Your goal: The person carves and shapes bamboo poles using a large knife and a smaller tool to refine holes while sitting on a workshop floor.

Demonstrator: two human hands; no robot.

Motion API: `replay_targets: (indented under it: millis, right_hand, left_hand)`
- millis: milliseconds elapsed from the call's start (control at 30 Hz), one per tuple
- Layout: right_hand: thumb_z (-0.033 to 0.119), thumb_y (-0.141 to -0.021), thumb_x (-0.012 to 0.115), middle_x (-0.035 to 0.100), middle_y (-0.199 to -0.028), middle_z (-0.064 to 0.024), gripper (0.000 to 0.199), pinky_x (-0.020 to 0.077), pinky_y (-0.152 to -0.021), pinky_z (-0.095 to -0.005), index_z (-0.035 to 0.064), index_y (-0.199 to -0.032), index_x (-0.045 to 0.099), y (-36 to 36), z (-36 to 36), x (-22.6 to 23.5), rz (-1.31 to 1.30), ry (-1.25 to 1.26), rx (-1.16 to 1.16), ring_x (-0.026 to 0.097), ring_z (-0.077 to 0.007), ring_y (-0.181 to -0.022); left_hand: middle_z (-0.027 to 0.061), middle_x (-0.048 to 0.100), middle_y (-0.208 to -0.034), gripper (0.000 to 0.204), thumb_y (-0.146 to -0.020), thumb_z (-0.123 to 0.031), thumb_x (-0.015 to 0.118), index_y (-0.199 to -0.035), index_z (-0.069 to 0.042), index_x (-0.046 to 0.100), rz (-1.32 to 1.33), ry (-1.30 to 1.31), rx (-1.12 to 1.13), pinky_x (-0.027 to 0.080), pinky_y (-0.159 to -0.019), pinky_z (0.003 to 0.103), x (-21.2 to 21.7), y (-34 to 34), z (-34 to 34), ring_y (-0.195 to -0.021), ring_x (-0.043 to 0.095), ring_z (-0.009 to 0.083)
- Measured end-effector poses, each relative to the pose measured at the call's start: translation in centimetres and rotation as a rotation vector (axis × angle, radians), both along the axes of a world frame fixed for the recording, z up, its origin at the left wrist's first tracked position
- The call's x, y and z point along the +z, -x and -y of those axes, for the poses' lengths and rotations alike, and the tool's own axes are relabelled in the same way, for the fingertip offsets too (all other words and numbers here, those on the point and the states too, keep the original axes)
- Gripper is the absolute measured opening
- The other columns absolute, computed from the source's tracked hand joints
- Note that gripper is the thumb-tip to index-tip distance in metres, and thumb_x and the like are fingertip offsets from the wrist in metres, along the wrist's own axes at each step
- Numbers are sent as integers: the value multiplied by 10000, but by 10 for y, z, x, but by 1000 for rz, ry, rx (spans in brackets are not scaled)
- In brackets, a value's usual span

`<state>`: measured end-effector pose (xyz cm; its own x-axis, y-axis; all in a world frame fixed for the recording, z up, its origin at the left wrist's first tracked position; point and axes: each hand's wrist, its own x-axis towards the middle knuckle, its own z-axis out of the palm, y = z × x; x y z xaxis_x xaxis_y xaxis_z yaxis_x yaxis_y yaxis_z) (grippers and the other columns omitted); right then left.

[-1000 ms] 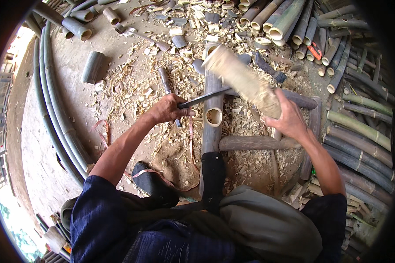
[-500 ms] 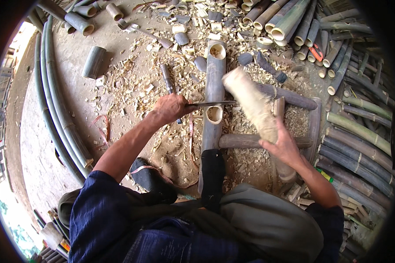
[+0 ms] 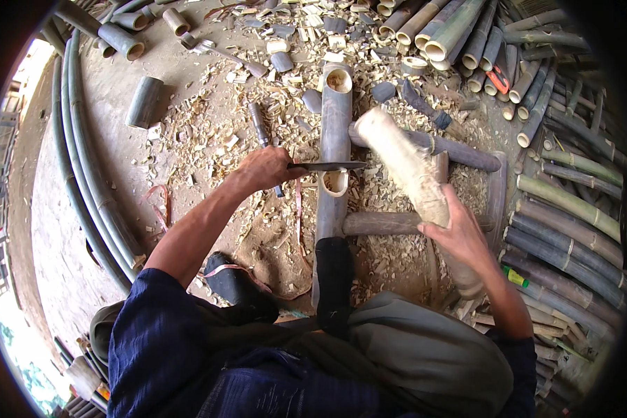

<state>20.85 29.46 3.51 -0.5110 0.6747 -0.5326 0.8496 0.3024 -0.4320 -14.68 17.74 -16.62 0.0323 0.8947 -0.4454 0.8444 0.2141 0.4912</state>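
Note:
My left hand [image 3: 263,167] is closed around the handle of a knife [image 3: 327,166]. Its flat blade lies across a thick bamboo pole [image 3: 336,129], at the far edge of a cut hole [image 3: 334,182]. My right hand [image 3: 456,226] grips the narrow end of a pale, worn wooden mallet [image 3: 400,160], whose thick end is raised to the right of the blade, apart from it. A second hole [image 3: 338,81] opens near the pole's far end. My dark-clad foot [image 3: 334,275] rests on the pole's near part.
Crosspieces [image 3: 397,223] join the pole to a bamboo frame on the right. A chisel-like tool [image 3: 259,124] and wood shavings [image 3: 209,139] lie on the ground. Bamboo lengths [image 3: 564,240] are stacked at right, with long poles [image 3: 94,167] at left and a short bamboo piece [image 3: 145,102] nearby.
The mallet, blurred by motion before, now shows sharply and sits slightly farther right of the blade. The knife stays across the pole by the hole. The whole view has shifted slightly.

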Motion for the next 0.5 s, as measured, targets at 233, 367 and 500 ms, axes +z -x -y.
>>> replay_targets:
  millis: [233,367,500]
  right_hand:
    - [273,-787,803,659,-1221,-238,739,503,-934,-482,4,-1368,435,0,-8,-3,295,150,30,660,-336,-1115]
    - [264,-775,793,668,-1197,-236,703,504,-937,-476,7,-1334,452,-20,10,-19,-167,-47,-57,675,-348,-1059]
    - [293,-782,810,638,-1248,-253,757,486,-998,-454,8,-1377,438,-9,1,-12,132,154,-52,645,-335,-1122]
  left_hand:
    - [78,645,-600,526,-958,-592,625,-896,-99,800,37,13,-33,498,-494,382,-4,0,-3,-509,604,199]
    - [112,641,-601,537,-946,-580,657,-915,-64,801,108,45,-8,494,-528,416,-2,3,-5,-521,600,225]
    - [111,631,-597,543,-955,-571,656,-886,-52,797,125,99,-26,466,-524,424,0,1,-9,-512,575,226]
